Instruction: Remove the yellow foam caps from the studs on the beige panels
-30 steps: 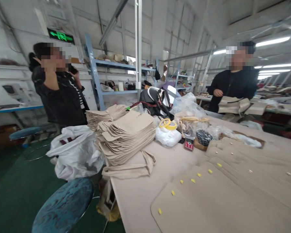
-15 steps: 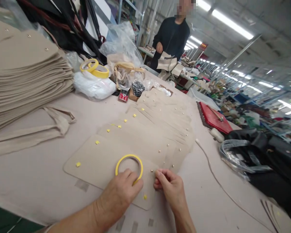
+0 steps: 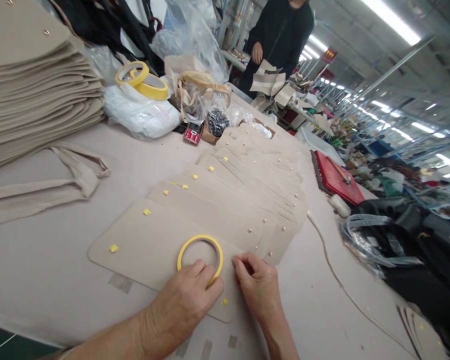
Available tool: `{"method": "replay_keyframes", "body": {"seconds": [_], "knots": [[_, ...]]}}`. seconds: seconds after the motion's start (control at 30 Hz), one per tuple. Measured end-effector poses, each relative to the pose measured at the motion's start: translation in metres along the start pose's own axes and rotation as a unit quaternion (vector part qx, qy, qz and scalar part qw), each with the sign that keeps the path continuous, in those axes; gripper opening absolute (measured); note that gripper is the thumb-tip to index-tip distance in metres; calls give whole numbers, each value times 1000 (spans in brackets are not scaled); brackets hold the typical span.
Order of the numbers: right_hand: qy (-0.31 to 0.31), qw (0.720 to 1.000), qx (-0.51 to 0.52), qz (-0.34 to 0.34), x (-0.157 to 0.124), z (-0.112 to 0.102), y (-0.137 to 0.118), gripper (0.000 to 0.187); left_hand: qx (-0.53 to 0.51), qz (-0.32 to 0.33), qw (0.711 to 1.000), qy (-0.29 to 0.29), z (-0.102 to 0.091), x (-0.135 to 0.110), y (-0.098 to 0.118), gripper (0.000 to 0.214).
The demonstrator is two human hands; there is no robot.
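My left hand [image 3: 183,305] is closed on the near rim of a yellow tape roll [image 3: 200,252], which lies flat on the nearest beige panel [image 3: 150,245]. My right hand [image 3: 255,285] sits just right of the roll with its fingers pinched together at the panel's right edge; what they pinch is too small to make out. A small yellow tape piece [image 3: 224,301] lies on the panel between my hands. Behind this panel, several more beige panels [image 3: 247,185] with yellow tabs and metal studs fan out in an overlapping row.
A tall stack of beige pieces [image 3: 33,90] and loose straps [image 3: 60,185] lie at the left. Two tape rolls [image 3: 142,82] rest on a white bag. A red tray [image 3: 335,177] and dark bags [image 3: 416,245] are at the right. A person in black [image 3: 281,35] stands at the far end.
A second ago I looked up across the room with no hands in view. Since half a second ago the view has shifted slightly; both hands stay at the tape roll.
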State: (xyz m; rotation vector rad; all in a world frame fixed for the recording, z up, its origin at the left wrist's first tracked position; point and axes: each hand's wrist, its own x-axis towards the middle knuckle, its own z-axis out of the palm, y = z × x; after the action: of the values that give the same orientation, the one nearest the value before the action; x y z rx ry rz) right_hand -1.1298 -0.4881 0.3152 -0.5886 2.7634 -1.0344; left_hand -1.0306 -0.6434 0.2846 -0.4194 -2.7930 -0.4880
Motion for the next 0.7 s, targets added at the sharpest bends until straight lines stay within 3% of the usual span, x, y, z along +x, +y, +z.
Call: {"method": "replay_keyframes", "body": {"seconds": [0.1, 0.27, 0.33, 0.5, 0.7], "knots": [[6, 1000, -16, -1, 1, 1, 1, 20, -3, -2, 1000, -6, 1, -1, 0, 13], [16, 988, 102, 116, -11, 1, 12, 29, -4, -3, 1000, -14, -1, 0, -1, 15], [20, 989, 114, 91, -17, 2, 15, 30, -10, -2, 1000, -16, -2, 0, -1, 13], [67, 996, -32, -53, -17, 6, 8, 24, -19, -6, 1000, -18, -3, -1, -1, 9], [45, 992, -98, -64, -2, 7, -1, 21, -36, -20, 998, -46, -8, 1, -1, 12]]}}
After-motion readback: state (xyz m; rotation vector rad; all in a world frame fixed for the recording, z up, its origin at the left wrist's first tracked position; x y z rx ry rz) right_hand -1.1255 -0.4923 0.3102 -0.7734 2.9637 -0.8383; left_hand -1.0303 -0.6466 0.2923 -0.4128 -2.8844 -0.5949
